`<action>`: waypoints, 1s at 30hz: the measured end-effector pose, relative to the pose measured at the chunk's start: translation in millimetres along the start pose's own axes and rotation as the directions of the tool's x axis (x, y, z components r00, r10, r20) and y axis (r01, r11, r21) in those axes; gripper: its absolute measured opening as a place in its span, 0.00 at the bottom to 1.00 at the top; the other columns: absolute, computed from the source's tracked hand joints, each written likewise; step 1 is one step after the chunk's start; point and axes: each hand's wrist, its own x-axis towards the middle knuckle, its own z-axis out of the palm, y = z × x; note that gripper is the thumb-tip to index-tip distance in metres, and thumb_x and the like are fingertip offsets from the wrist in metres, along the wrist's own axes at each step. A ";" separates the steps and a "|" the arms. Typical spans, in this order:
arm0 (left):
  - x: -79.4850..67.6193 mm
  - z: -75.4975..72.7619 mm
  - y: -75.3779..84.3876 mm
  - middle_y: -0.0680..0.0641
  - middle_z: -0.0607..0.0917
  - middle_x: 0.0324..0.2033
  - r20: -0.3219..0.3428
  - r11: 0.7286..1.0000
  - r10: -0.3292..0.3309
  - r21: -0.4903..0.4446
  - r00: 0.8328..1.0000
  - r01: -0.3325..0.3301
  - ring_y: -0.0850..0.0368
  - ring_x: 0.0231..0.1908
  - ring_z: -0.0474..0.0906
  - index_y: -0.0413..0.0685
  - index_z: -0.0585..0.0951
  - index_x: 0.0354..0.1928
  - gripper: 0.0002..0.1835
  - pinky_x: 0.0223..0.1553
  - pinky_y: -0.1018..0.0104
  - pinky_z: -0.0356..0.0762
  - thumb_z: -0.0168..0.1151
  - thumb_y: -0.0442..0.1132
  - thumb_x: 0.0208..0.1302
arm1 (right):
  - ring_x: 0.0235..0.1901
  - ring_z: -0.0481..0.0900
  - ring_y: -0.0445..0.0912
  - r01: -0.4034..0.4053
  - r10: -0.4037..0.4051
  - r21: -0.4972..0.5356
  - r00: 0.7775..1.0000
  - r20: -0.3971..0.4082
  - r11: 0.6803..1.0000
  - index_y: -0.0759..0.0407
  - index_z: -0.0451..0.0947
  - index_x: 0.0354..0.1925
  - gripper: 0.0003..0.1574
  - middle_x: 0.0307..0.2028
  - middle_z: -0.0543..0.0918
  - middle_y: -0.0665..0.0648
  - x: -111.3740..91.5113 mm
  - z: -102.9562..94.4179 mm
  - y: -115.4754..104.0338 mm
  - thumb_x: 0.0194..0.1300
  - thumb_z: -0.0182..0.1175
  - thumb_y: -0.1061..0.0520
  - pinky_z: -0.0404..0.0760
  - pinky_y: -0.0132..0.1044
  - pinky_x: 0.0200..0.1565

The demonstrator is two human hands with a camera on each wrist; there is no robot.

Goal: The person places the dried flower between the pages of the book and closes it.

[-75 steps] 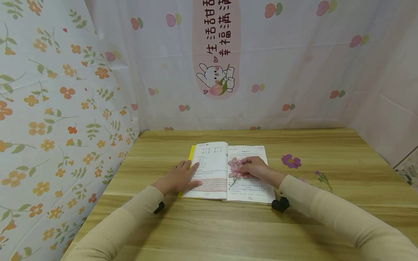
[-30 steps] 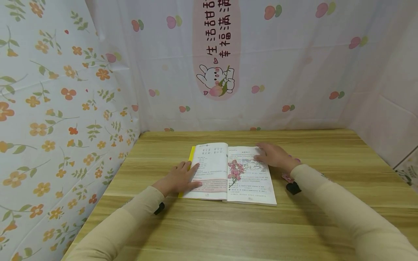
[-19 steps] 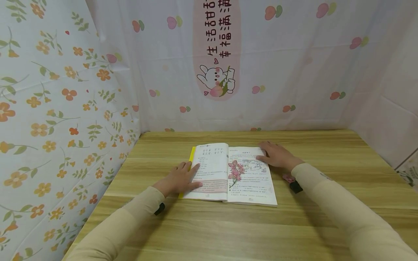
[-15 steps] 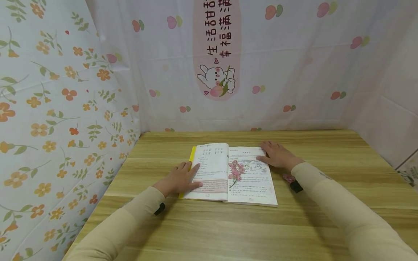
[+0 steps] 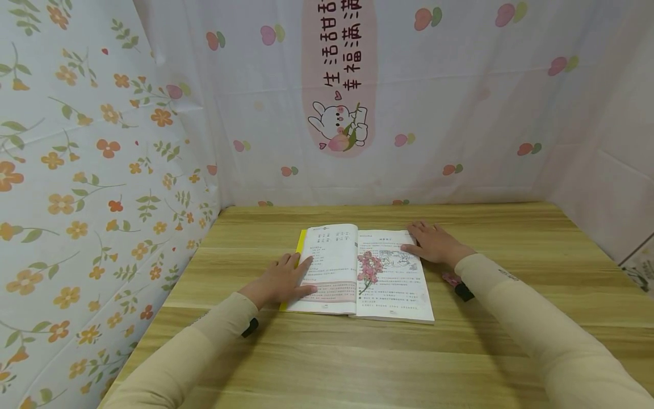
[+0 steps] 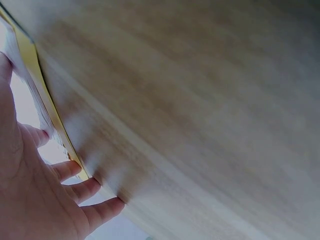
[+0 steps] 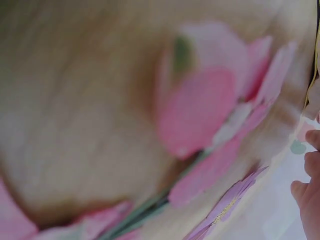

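An open book (image 5: 327, 267) with a yellow cover lies on the table. My left hand (image 5: 278, 282) rests at its left edge, thumb and forefinger over the page; in the left wrist view the other fingertips (image 6: 112, 207) reach past the yellow cover edge (image 6: 47, 97) to the tabletop. On the right page, near the spine, lies a pink pressed flower sprig (image 5: 370, 267) with a green stem. My right hand (image 5: 436, 244) rests at that page's upper right edge, fingers extended and holding nothing; its thumb lies over the paper.
Under my right wrist another pink flower (image 5: 452, 278) shows partly; it looms large in the right wrist view, with a purple flower (image 7: 222, 210) behind it. A patterned curtain (image 5: 255, 142) hangs along the back of the wooden table (image 5: 327, 363).
My right hand has let go of the pink sprig on the right page and moved right and away to the page's upper corner, then stayed. The left hand has kept its place.
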 end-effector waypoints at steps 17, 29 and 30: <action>-1.6 0.3 1.4 0.35 0.58 0.69 -0.014 1.000 -0.005 -0.019 1.000 0.005 0.37 0.68 0.55 0.49 0.53 0.76 0.45 0.60 0.39 0.62 0.44 0.69 0.67 | 0.63 0.64 0.67 -0.087 0.154 0.513 0.984 -0.090 0.854 0.70 0.59 0.68 0.42 0.64 0.67 0.73 0.8 -7.3 -15.5 0.68 0.61 0.47 0.64 0.60 0.60; -1.6 -2.8 3.4 0.35 0.58 0.70 0.011 1.000 -0.019 -0.014 1.000 0.019 0.38 0.68 0.55 0.50 0.52 0.77 0.45 0.61 0.40 0.61 0.43 0.70 0.67 | 0.62 0.65 0.67 -0.159 0.272 0.811 0.962 -0.001 0.563 0.68 0.43 0.74 0.50 0.65 0.61 0.77 -9.5 -22.1 -28.4 0.72 0.54 0.42 0.68 0.58 0.58; -1.6 -2.9 3.4 0.36 0.58 0.70 0.014 1.000 -0.020 -0.012 1.000 0.020 0.38 0.68 0.55 0.50 0.51 0.77 0.45 0.61 0.40 0.61 0.43 0.70 0.67 | 0.62 0.65 0.67 -0.153 0.266 0.826 0.964 0.004 0.542 0.68 0.43 0.74 0.50 0.65 0.61 0.77 -11.2 -23.6 -29.4 0.73 0.53 0.42 0.69 0.58 0.58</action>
